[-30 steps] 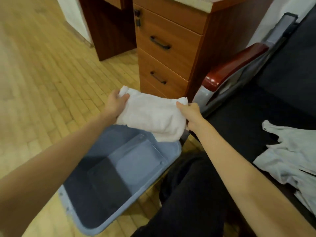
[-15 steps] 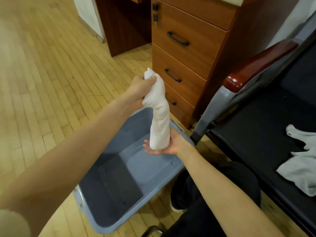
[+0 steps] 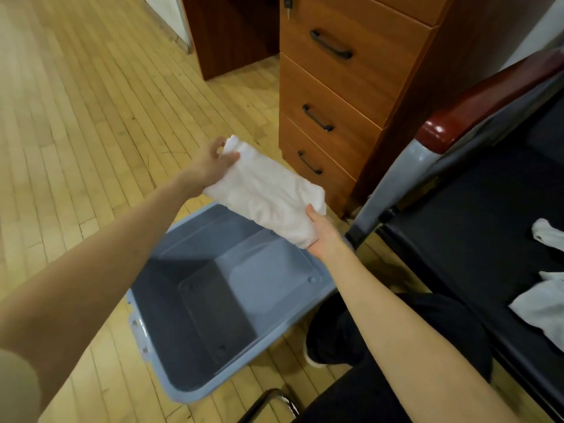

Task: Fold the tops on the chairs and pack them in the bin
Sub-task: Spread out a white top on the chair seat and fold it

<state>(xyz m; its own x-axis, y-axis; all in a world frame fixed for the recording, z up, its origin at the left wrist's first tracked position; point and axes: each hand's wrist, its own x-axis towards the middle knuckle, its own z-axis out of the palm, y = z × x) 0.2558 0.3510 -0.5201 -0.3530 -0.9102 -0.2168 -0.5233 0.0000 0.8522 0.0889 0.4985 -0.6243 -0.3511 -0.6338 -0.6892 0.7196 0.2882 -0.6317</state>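
A black chair seat [image 3: 476,227] ran along the right, with unfolded pale tops [image 3: 543,303] lying near its right edge. On the wooden floor [image 3: 76,117] beside it stood an empty grey bin [image 3: 171,325]. Above the bin's far rim hung a folded white top [image 3: 268,193], the left hand [image 3: 210,163] pinching its far end and the right hand [image 3: 323,236] cupping its near end from below. The packing step seemed underway; next, the bundle likely needed lowering flat into the bin
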